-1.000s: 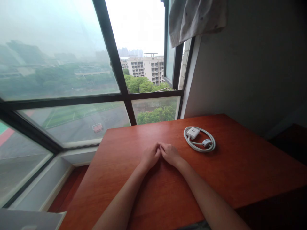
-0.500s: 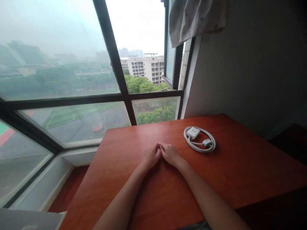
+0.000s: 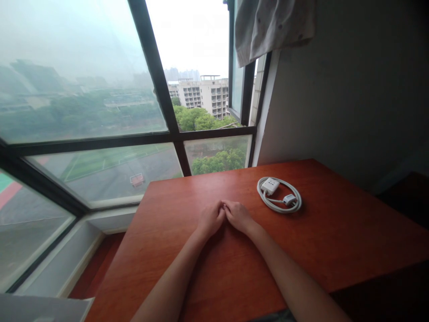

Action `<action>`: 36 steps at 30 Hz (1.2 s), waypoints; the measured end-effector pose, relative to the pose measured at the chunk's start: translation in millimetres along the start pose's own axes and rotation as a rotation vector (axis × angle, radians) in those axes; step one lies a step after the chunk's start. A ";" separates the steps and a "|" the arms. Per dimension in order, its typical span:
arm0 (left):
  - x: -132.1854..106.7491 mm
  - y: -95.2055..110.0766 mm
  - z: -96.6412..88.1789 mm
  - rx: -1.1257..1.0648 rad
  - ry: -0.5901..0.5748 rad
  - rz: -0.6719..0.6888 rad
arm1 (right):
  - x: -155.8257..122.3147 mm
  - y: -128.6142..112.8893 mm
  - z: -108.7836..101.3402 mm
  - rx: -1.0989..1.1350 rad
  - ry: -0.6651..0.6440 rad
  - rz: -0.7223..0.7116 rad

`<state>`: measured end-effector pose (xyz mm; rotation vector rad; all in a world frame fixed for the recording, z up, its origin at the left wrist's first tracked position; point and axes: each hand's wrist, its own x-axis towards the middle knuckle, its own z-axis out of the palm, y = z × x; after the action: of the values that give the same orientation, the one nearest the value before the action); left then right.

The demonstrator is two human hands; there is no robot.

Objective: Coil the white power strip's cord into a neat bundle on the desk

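My left hand (image 3: pixel 212 219) and my right hand (image 3: pixel 238 215) rest together on the reddish-brown wooden table (image 3: pixel 161 232), touching each other at the thumbs and knuckles. Both are closed with the fingers curled inward, and no object shows in either. The undersides of the fingers are hidden. To the right of my right hand, apart from it, lies a white extension cord (image 3: pixel 279 211) coiled in an oval loop. Its square socket block (image 3: pixel 270 185) and its plug (image 3: pixel 289 199) sit within the coil.
A dark-framed window (image 3: pixel 174 134) runs along the far and left sides, with one pane open under a hanging curtain (image 3: pixel 273 31). A grey wall (image 3: pixel 335 98) rises behind the table on the right. Red flooring (image 3: pixel 97 264) shows beyond the table's left edge.
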<state>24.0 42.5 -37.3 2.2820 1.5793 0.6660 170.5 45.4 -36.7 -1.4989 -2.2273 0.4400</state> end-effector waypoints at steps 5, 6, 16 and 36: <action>0.3 -0.1 0.2 -0.012 0.004 0.003 | 0.2 -0.5 -0.5 -0.009 0.001 -0.010; 0.4 -0.2 0.1 -0.017 0.003 0.005 | 0.2 -0.6 -0.6 -0.010 -0.001 -0.008; 0.4 -2.4 0.9 -0.008 0.004 0.013 | -0.3 0.0 -0.9 0.009 0.000 -0.007; 0.3 0.1 -1.3 -0.008 -0.006 0.001 | 0.5 -0.7 -0.2 0.001 -0.007 0.006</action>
<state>23.4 42.7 -36.0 2.2774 1.5699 0.6647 169.9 45.6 -36.0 -1.5059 -2.2286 0.4482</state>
